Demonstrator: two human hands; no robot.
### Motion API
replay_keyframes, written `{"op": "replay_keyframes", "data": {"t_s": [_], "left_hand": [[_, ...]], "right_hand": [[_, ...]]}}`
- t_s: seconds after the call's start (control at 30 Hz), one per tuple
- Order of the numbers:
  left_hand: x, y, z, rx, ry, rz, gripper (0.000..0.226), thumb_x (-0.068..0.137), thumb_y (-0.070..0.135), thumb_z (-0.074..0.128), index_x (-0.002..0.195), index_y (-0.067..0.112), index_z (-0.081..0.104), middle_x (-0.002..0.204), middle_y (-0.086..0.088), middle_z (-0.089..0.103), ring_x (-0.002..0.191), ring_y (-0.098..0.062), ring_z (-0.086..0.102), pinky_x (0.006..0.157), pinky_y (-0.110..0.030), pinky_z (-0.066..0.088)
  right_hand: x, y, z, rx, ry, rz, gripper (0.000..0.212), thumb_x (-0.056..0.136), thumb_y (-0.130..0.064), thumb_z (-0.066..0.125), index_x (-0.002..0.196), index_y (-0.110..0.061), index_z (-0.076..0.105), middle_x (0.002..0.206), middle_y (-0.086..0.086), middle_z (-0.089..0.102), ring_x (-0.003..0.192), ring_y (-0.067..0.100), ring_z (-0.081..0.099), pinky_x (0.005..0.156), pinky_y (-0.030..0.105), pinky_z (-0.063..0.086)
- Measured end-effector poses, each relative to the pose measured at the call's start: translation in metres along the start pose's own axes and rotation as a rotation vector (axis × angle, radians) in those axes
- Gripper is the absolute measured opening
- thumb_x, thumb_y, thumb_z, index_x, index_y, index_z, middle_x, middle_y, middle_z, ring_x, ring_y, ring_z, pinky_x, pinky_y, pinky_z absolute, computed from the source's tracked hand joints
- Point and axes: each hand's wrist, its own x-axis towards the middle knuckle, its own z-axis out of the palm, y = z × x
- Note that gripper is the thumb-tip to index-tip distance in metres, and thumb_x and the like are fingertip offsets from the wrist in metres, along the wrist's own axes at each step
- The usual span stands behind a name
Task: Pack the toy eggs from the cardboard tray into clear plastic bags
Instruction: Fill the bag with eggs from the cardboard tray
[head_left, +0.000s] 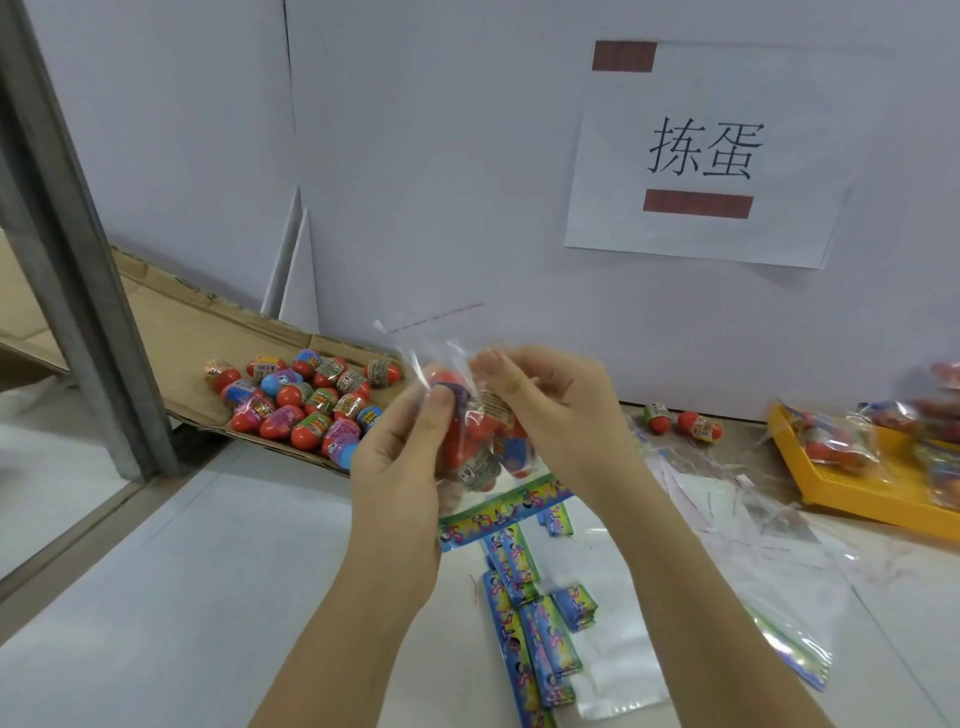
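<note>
**Head view.** Background: a white wall panel (415, 156) bearing a paper sign (706, 150) fixed with two brown tape strips. A grey metal post (78, 249) stands at far left. Below is a white counter (182, 597).

Centre: a clear plastic bag (478, 431), raised above the counter, contains several red and blue toy eggs. A printed card strip (498, 514) runs along its lower edge. The left hand (400, 467) has its grip closed on the bag's left side, thumb and fingers pinching the film. The right hand (550, 400) has its grip closed on the upper right of the bag, fingers curled onto the film near the mouth.

Left, behind the hands: a cardboard tray (171, 332) lying against the wall, with a cluster of loose toy eggs (306, 400) in it.

Right: two stray eggs (678, 423) on the counter at the wall's foot. A yellow tray (857, 499) holds filled bags (841, 441).

Foreground: folded printed cards (524, 608) lie below the hands. Empty clear bags (753, 545) are spread flat beside them.
</note>
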Motion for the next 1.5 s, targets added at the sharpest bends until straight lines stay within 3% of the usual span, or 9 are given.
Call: {"op": "replay_keyframes", "data": {"t_s": [0.13, 0.4, 0.7, 0.8, 0.93, 1.13, 1.27, 1.4, 1.5], "left_hand": [[0.003, 0.001, -0.002, -0.123, 0.065, -0.014, 0.029, 0.079, 0.029, 0.061, 0.103, 0.021, 0.075, 0.097, -0.004, 0.076, 0.084, -0.017, 0.074, 0.063, -0.031, 0.061], [0.001, 0.003, 0.0, -0.15, -0.035, 0.004, 0.033, 0.079, 0.022, 0.062, 0.111, 0.017, 0.071, 0.104, -0.007, 0.075, 0.089, -0.019, 0.073, 0.069, -0.03, 0.06], [0.001, 0.002, -0.001, -0.169, -0.067, -0.008, 0.021, 0.072, 0.02, 0.067, 0.09, 0.023, 0.078, 0.088, -0.001, 0.076, 0.074, -0.012, 0.072, 0.06, -0.024, 0.057], [0.0, 0.004, 0.002, -0.136, -0.061, 0.019, 0.028, 0.077, 0.031, 0.062, 0.096, 0.015, 0.076, 0.092, -0.004, 0.076, 0.08, -0.015, 0.072, 0.063, -0.025, 0.057], [-0.003, 0.004, 0.005, -0.046, 0.044, 0.07, 0.028, 0.08, 0.037, 0.059, 0.085, 0.019, 0.079, 0.091, -0.005, 0.075, 0.085, -0.016, 0.07, 0.069, -0.026, 0.059], [-0.003, 0.005, 0.007, -0.01, 0.114, 0.077, 0.034, 0.078, 0.042, 0.058, 0.093, 0.018, 0.077, 0.099, -0.008, 0.075, 0.099, -0.026, 0.07, 0.083, -0.038, 0.058], [-0.004, 0.006, 0.008, 0.016, 0.104, 0.088, 0.038, 0.072, 0.048, 0.062, 0.093, 0.022, 0.078, 0.094, -0.005, 0.076, 0.09, -0.02, 0.072, 0.074, -0.033, 0.061], [-0.006, 0.008, 0.007, 0.073, 0.15, 0.087, 0.033, 0.07, 0.055, 0.063, 0.073, 0.026, 0.079, 0.072, 0.0, 0.073, 0.057, -0.011, 0.066, 0.048, -0.021, 0.053], [-0.006, 0.008, 0.005, 0.049, 0.148, 0.078, 0.025, 0.074, 0.047, 0.061, 0.079, 0.03, 0.08, 0.081, 0.001, 0.076, 0.07, -0.012, 0.072, 0.053, -0.02, 0.054]], "right_hand": [[0.002, 0.004, -0.007, 0.102, -0.15, 0.147, 0.036, 0.062, -0.047, 0.078, 0.095, -0.036, 0.069, 0.085, -0.01, 0.074, 0.076, 0.005, 0.07, 0.063, 0.019, 0.055], [0.002, 0.006, -0.009, 0.244, -0.069, 0.151, 0.032, 0.063, -0.042, 0.074, 0.087, -0.021, 0.076, 0.092, 0.01, 0.075, 0.093, 0.032, 0.069, 0.091, 0.048, 0.054], [0.0, 0.003, 0.0, 0.224, -0.047, 0.153, 0.019, 0.082, -0.037, 0.067, 0.1, -0.03, 0.07, 0.092, 0.001, 0.074, 0.089, 0.018, 0.07, 0.083, 0.034, 0.057], [-0.001, 0.002, 0.002, 0.178, -0.031, 0.126, 0.019, 0.083, -0.035, 0.07, 0.102, -0.034, 0.068, 0.079, 0.004, 0.07, 0.072, 0.012, 0.066, 0.066, 0.023, 0.055], [0.0, 0.004, 0.0, 0.193, -0.084, 0.156, 0.014, 0.081, -0.026, 0.075, 0.094, -0.028, 0.069, 0.085, -0.004, 0.072, 0.085, 0.02, 0.069, 0.078, 0.031, 0.057], [0.001, 0.0, 0.0, 0.339, -0.063, 0.186, 0.024, 0.076, -0.037, 0.068, 0.094, -0.021, 0.068, 0.078, -0.008, 0.074, 0.072, 0.004, 0.068, 0.065, 0.016, 0.053], [0.001, 0.001, 0.001, 0.373, -0.009, 0.202, 0.018, 0.075, -0.033, 0.071, 0.084, -0.018, 0.071, 0.073, -0.002, 0.073, 0.065, 0.013, 0.068, 0.062, 0.031, 0.055], [0.002, 0.001, -0.003, 0.411, -0.016, 0.236, 0.023, 0.067, -0.04, 0.072, 0.081, -0.022, 0.071, 0.064, -0.008, 0.069, 0.051, 0.003, 0.059, 0.051, 0.018, 0.049], [0.001, 0.0, -0.006, 0.328, -0.146, 0.298, 0.038, 0.065, -0.055, 0.069, 0.088, -0.025, 0.075, 0.072, -0.008, 0.072, 0.057, 0.003, 0.062, 0.055, 0.016, 0.05]]}}
